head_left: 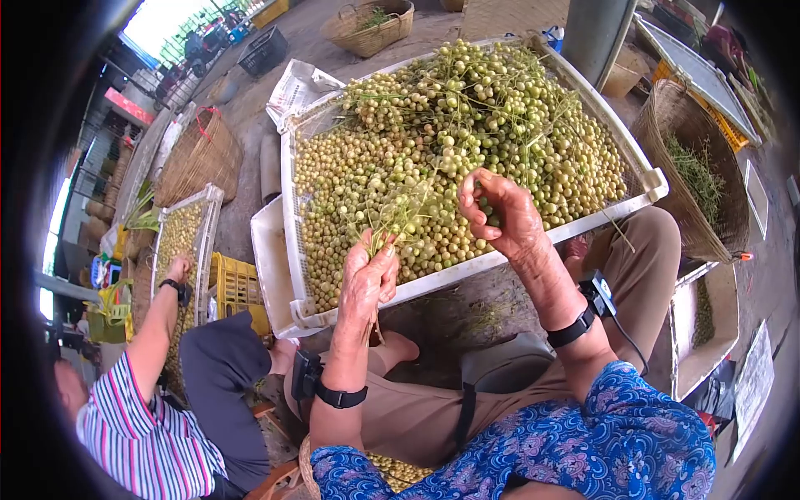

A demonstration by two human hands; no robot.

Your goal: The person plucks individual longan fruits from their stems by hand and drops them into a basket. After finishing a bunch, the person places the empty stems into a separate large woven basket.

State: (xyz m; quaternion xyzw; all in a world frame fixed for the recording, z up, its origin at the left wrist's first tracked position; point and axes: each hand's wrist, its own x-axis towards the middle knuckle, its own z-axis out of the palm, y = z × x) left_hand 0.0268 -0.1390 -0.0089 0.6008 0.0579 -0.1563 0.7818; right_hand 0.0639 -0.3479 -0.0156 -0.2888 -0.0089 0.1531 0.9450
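Note:
A large white tray (471,265) holds a heap of round yellow-green fruit (358,167), loose at the left and still on stems at the back. My left hand (367,279) is closed round a bunch of thin green stems (400,218) above the tray's near edge. Right of it, my right hand (504,215) is raised over the fruit with its fingers curled and parted, and nothing shows between them.
Another person in a striped shirt (154,433) reaches into a smaller tray (208,242) at the left. Yellow crates (237,287) stand nearby. Woven baskets (200,158) are at the left, back and right, and a metal post (598,37) rises behind the large tray.

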